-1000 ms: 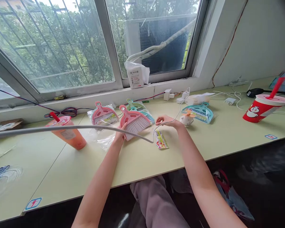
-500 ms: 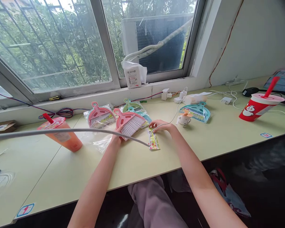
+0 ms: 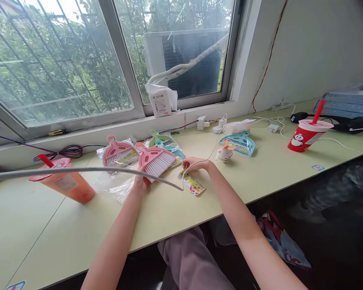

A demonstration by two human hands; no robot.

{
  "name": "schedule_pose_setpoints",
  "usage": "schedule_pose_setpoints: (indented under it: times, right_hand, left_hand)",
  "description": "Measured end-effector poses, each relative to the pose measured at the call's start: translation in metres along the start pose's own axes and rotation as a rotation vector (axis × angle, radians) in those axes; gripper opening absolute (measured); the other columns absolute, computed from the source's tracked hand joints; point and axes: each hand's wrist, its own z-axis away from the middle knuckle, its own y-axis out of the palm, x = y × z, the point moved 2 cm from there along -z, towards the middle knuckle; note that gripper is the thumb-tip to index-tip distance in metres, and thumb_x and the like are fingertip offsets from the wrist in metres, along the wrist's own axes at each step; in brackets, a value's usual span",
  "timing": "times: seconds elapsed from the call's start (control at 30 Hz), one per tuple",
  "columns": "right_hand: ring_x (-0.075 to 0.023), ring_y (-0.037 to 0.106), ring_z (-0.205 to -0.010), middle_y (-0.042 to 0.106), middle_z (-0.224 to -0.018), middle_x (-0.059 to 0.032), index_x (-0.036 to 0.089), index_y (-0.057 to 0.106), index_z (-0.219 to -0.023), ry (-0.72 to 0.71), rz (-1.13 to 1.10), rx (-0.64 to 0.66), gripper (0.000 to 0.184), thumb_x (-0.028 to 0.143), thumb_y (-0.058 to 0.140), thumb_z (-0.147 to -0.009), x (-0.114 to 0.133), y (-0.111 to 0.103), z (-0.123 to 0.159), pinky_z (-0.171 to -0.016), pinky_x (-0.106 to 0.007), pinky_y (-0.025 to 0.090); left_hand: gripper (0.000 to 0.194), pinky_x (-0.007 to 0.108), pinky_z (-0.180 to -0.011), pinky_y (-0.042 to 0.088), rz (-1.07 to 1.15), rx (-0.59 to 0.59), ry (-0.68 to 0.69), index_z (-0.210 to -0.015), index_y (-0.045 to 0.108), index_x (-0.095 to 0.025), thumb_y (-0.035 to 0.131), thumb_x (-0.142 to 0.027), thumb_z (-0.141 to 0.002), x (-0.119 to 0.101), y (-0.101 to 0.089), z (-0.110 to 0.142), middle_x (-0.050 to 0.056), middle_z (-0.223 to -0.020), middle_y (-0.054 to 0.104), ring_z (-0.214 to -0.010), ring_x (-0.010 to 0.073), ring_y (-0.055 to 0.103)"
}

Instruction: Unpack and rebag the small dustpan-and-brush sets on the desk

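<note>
Printed card (image 3: 195, 187) slants rightward toward you, its far end beside your half-curled right hand (image 3: 197, 163), grip unclear, while your left hand (image 3: 142, 178) clasps the pink dustpan (image 3: 152, 152).

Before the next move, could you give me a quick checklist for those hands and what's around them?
1. Left hand holding the front pink dustpan: ok, at its left edge.
2. Right hand at the card: ok, fingers by its far end.
3. Right hand's grip on the card: cannot tell, fingertips partly hidden.
4. View free of the cable: not ok, it crosses in front of both hands.
5. Orange cup apart from the left hand: ok.
</note>
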Motion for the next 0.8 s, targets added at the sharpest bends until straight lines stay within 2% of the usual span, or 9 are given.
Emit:
schedule_pose_setpoints:
  times: [0.07,0.13,0.17,0.23,0.33,0.4,0.47,0.63,0.8]
  right_hand:
    - [-0.0134,0.061,-0.082,0.064,-0.085,0.0009,0.018,0.058,-0.087,-0.094,-0.184,0.057,0.033,0.021,0.081,-0.065,0.006,0.003,0.000,-0.073,-0.024,0.048]
    - [-0.0126,0.061,-0.080,0.065,-0.086,0.0009,0.018,0.059,-0.100,-0.204,-0.349,0.059,0.042,0.026,0.083,-0.067,0.015,0.005,-0.001,-0.073,-0.024,0.048]
    - [-0.0123,0.061,-0.079,0.065,-0.088,0.0004,0.019,0.059,-0.108,-0.248,-0.418,0.022,0.048,0.029,0.083,-0.068,0.019,0.005,-0.001,-0.072,-0.024,0.048]
    - [-0.0113,0.060,-0.075,0.067,-0.090,-0.0004,0.020,0.060,-0.119,-0.302,-0.543,-0.132,0.056,0.032,0.083,-0.069,0.024,0.006,-0.005,-0.069,-0.024,0.048]
    - [-0.0097,0.060,-0.069,0.068,-0.087,-0.0010,0.017,0.065,-0.108,-0.284,-0.681,-0.371,0.047,0.032,0.085,-0.068,0.021,0.008,-0.013,-0.070,-0.025,0.051]
    - [-0.0095,0.060,-0.066,0.068,-0.084,-0.0017,0.015,0.066,-0.096,-0.238,-0.695,-0.431,0.039,0.029,0.087,-0.066,0.016,0.012,-0.019,-0.071,-0.026,0.054]
    - [-0.0100,0.062,-0.063,0.068,-0.080,-0.0022,0.014,0.065,-0.090,-0.208,-0.682,-0.451,0.035,0.027,0.087,-0.066,0.013,0.016,-0.022,-0.070,-0.028,0.056]
    - [-0.0094,0.061,-0.054,0.067,-0.072,-0.0007,0.015,0.059,-0.082,-0.107,-0.742,-0.597,0.034,0.023,0.089,-0.066,0.016,0.020,-0.022,-0.058,-0.025,0.057]
    - [-0.0081,0.061,-0.052,0.065,-0.069,0.0003,0.015,0.057,-0.081,-0.020,-0.863,-0.684,0.030,0.015,0.085,-0.071,0.020,0.028,-0.024,-0.058,-0.021,0.058]
  left_hand:
    - [0.033,0.035,-0.077,0.064,-0.004,0.026,0.013,-0.114,0.066,-0.021,0.068,-0.028,-0.082,-0.001,0.000,0.001,0.008,-0.101,0.071,-0.087,0.0210,0.070]
    - [0.036,0.037,-0.078,0.064,-0.022,0.059,0.024,-0.117,0.066,-0.022,0.069,-0.029,-0.082,-0.002,0.002,0.004,0.008,-0.103,0.071,-0.090,0.0225,0.071]
    - [0.039,0.038,-0.079,0.064,-0.035,0.088,0.030,-0.120,0.065,-0.023,0.071,-0.031,-0.082,-0.003,0.004,0.006,0.008,-0.105,0.071,-0.093,0.0237,0.071]
    - [0.050,0.040,-0.086,0.063,-0.042,0.171,0.071,-0.128,0.062,-0.025,0.075,-0.034,-0.080,-0.006,0.012,0.014,0.008,-0.112,0.071,-0.103,0.0264,0.070]
    - [0.068,0.044,-0.103,0.055,0.007,0.344,0.163,-0.140,0.053,-0.027,0.079,-0.038,-0.078,-0.009,0.028,0.027,0.009,-0.134,0.064,-0.127,0.0307,0.059]
    - [0.071,0.047,-0.110,0.049,0.016,0.400,0.182,-0.141,0.052,-0.026,0.081,-0.043,-0.078,-0.008,0.035,0.031,0.011,-0.139,0.061,-0.135,0.0331,0.053]
    - [0.072,0.048,-0.111,0.048,0.025,0.380,0.194,-0.137,0.055,-0.023,0.083,-0.044,-0.075,-0.005,0.037,0.030,0.013,-0.138,0.062,-0.134,0.0337,0.054]
    - [0.070,0.046,-0.105,0.053,-0.002,0.276,0.126,-0.127,0.058,-0.019,0.089,-0.034,-0.067,0.003,0.029,0.024,0.013,-0.129,0.066,-0.122,0.0303,0.063]
    - [0.076,0.048,-0.103,0.054,0.009,0.268,0.134,-0.128,0.056,-0.021,0.092,-0.026,-0.062,0.004,0.032,0.026,0.012,-0.129,0.066,-0.120,0.0306,0.064]
